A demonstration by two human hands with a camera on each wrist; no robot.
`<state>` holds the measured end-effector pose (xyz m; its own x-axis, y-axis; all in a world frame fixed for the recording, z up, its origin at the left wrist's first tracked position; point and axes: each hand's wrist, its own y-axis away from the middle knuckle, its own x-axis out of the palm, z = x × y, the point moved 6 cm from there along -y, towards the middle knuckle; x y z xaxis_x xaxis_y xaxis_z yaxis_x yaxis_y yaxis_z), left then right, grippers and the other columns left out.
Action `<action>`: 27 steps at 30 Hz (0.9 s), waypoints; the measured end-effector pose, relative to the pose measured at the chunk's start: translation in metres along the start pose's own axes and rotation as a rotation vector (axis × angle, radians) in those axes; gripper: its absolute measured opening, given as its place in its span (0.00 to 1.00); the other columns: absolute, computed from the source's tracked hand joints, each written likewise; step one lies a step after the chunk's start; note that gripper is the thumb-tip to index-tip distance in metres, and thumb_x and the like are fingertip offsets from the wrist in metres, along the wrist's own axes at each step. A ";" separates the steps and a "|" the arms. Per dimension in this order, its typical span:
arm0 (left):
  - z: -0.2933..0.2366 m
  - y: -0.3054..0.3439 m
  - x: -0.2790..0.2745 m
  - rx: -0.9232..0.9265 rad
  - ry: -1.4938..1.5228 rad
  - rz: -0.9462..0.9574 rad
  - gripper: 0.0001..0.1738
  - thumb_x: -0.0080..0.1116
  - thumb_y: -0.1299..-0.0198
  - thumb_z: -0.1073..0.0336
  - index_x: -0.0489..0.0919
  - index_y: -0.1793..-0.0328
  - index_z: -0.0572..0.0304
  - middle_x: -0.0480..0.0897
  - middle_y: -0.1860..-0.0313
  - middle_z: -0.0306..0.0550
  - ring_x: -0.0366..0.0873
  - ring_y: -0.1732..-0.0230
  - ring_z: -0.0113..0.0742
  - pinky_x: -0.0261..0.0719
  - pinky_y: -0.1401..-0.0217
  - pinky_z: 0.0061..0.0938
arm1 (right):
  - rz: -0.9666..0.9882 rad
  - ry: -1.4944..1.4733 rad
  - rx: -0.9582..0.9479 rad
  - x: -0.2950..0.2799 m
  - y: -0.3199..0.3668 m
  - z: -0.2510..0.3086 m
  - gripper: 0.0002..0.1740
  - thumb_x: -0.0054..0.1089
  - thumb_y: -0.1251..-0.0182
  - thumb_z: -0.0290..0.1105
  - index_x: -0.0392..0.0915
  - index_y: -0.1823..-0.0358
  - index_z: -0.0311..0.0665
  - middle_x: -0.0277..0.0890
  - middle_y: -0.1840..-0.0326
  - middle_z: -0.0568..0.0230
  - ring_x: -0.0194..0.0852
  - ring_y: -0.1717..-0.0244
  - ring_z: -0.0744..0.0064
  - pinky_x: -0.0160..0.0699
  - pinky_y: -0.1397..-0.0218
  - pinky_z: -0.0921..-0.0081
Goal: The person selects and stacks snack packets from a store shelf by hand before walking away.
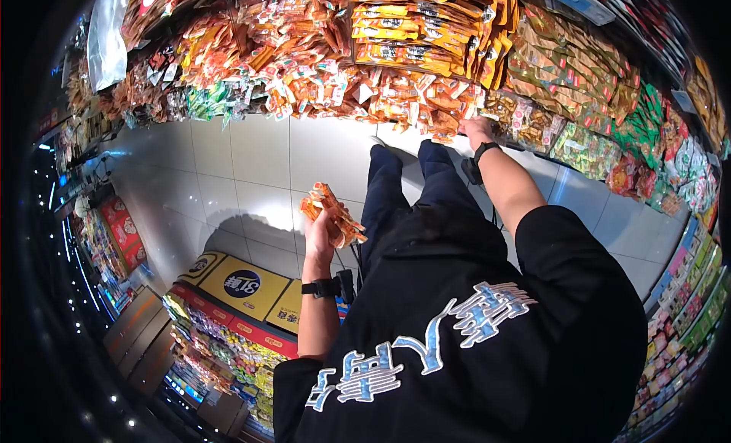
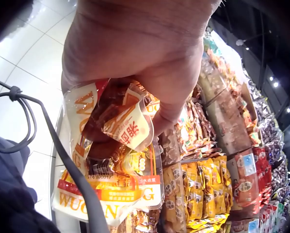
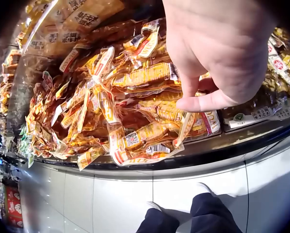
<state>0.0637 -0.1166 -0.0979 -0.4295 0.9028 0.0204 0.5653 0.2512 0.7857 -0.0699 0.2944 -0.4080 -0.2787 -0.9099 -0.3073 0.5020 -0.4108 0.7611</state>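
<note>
Head view first. The left hand [image 1: 320, 241] is raised in front of the body with its fingers wrapped around a bundle of packets [image 1: 333, 213], orange and red, fanned out above the palm. The right hand [image 1: 477, 131] is stretched well out from it, right at the heap of packets [image 1: 415, 100] on the shelf. Pale floor tiles [image 1: 251, 176] show below and between the two hands.

Left wrist view. The left hand [image 2: 145, 48] has a firm grip, with its fingers curled over the top of the bundle of packets [image 2: 116, 160]. The long wrappers hang down from the fist. A grey cable [image 2: 62, 155] crosses in front, and yellow bags [image 2: 203, 194] are stacked on the shelves beyond.

Right wrist view. The right hand [image 3: 222, 53] is over the heap of packets [image 3: 135, 111] with its fingers bent downward. The thumb [image 3: 198, 103] lies flat on the nearest wrapper. Whether it actually pinches a packet, I cannot tell. The heap sits directly under these fingertips and spreads away toward the left-hand side, held in by the shelf rim [image 3: 222, 145]. The packets are narrow strips, and the nearest ones lie lengthwise across the fingers. The right hand is by far the nearer of the two.
</note>
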 end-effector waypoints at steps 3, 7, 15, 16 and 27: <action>0.003 0.000 -0.001 -0.001 0.016 0.005 0.20 0.50 0.40 0.70 0.72 0.42 0.71 0.81 0.53 0.55 0.81 0.50 0.45 0.82 0.47 0.39 | -0.151 0.056 -0.115 -0.005 -0.003 -0.008 0.10 0.70 0.47 0.29 0.78 0.67 0.32 0.82 0.75 0.55 0.82 0.79 0.68 0.84 0.70 0.72; 0.002 0.001 0.002 -0.001 0.034 -0.001 0.19 0.52 0.40 0.71 0.72 0.43 0.70 0.82 0.54 0.54 0.82 0.53 0.44 0.83 0.49 0.39 | -0.093 -0.021 0.004 -0.009 0.005 -0.028 0.17 0.74 0.45 0.39 0.78 0.63 0.36 0.79 0.76 0.60 0.79 0.80 0.69 0.77 0.79 0.73; 0.004 -0.002 -0.001 0.001 0.085 0.021 0.18 0.54 0.41 0.72 0.72 0.43 0.69 0.82 0.56 0.53 0.83 0.56 0.43 0.84 0.53 0.38 | 0.341 -0.035 0.184 0.009 0.006 -0.032 0.17 0.71 0.39 0.38 0.79 0.66 0.29 0.81 0.74 0.54 0.79 0.81 0.68 0.76 0.79 0.76; 0.004 -0.002 -0.001 0.005 0.094 0.018 0.18 0.54 0.41 0.72 0.72 0.44 0.69 0.82 0.56 0.53 0.83 0.56 0.43 0.84 0.53 0.38 | 0.312 -0.084 0.141 0.008 -0.001 -0.029 0.15 0.69 0.39 0.35 0.79 0.65 0.28 0.81 0.73 0.53 0.80 0.80 0.68 0.79 0.77 0.76; -0.004 -0.002 0.014 -0.003 0.046 0.058 0.18 0.56 0.42 0.72 0.74 0.45 0.71 0.83 0.56 0.53 0.83 0.56 0.43 0.83 0.51 0.37 | 0.070 -0.372 0.091 -0.008 0.014 -0.028 0.13 0.65 0.41 0.20 0.77 0.55 0.23 0.82 0.63 0.49 0.86 0.69 0.64 0.88 0.64 0.76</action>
<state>0.0538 -0.1057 -0.0963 -0.4282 0.8987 0.0946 0.5884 0.1978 0.7840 -0.0382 0.2941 -0.4113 -0.5328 -0.8454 -0.0377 0.4601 -0.3268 0.8255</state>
